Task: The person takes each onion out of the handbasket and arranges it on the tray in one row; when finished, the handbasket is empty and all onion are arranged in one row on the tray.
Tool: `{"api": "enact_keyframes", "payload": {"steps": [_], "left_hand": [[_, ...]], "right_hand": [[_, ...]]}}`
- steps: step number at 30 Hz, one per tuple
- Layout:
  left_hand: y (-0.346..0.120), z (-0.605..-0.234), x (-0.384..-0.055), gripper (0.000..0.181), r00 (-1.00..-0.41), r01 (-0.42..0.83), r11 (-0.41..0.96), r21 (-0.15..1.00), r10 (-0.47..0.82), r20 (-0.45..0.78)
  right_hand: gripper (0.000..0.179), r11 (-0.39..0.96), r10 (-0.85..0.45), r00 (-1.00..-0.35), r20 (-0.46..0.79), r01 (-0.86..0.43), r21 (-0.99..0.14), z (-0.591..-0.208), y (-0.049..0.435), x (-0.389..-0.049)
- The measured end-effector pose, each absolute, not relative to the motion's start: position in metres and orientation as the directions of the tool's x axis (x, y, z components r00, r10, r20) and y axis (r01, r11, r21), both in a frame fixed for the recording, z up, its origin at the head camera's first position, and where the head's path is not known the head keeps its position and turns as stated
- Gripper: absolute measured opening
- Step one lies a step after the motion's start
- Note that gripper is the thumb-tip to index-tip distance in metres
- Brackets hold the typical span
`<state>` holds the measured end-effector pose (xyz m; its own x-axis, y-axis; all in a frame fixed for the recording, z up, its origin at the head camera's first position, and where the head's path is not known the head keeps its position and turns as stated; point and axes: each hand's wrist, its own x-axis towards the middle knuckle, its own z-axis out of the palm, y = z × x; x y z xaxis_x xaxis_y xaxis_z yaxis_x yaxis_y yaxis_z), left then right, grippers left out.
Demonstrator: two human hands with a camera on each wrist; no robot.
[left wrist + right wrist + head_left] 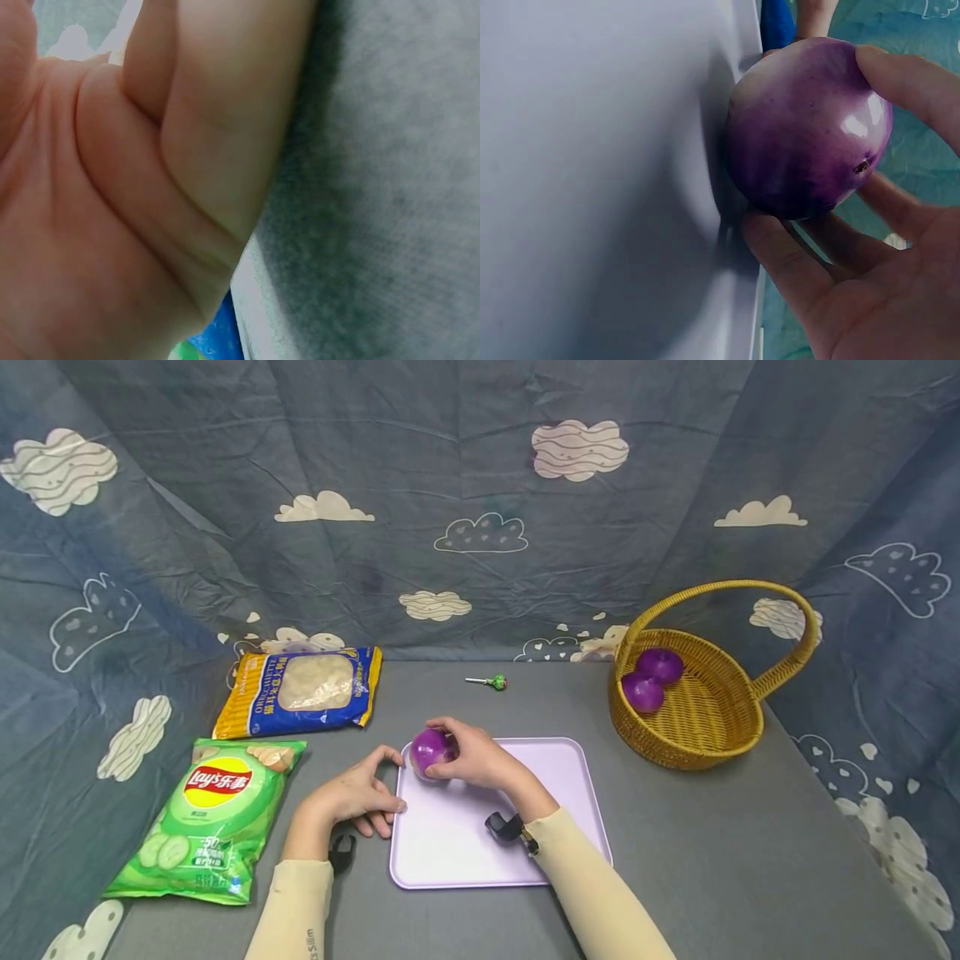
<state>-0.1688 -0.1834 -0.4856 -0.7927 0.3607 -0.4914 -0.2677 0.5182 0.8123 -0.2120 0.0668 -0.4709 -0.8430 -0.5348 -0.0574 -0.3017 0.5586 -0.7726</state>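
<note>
My right hand (pixel 480 758) grips a purple onion (pixel 431 753) between thumb and fingers over the upper left corner of a pale lilac tray (pixel 480 852). In the right wrist view the glossy onion (pixel 806 127) shows a whitish patch and a small brown spot, and sits close to the tray surface (pixel 577 150). My left hand (pixel 352 793) is at the tray's left edge, its thumb and forefinger spread and their tips right at the rim. The left wrist view shows mostly its palm (pixel 97 225), with the fingertips out of sight.
A wicker basket (pixel 697 760) with an arched handle stands at the right, holding two purple onions (pixel 651 681). At the left lie a green chip bag (pixel 210 818) and a blue and orange pasta bag (pixel 315 681). A green lollipop (pixel 495 682) lies behind the tray.
</note>
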Motion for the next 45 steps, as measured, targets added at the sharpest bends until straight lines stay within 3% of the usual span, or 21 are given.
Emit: {"api": "enact_keyframes", "payload": {"steps": [13,45], "left_hand": [[-0.1838,-0.4855,-0.1709,0.067,-0.789,-0.26,0.514,0.817,0.375,-0.487],[-0.1839,-0.4857,-0.1681,0.072,-0.787,-0.274,0.498,0.823,0.376,-0.49]], "right_hand": [[0.07,0.557,-0.501,-0.864,-0.037,-0.29,-0.778,-0.4751,0.0636,-0.2134],[0.08,0.561,-0.519,-0.853,-0.05,-0.296,-0.773,-0.4729,0.0676,-0.2135]]}}
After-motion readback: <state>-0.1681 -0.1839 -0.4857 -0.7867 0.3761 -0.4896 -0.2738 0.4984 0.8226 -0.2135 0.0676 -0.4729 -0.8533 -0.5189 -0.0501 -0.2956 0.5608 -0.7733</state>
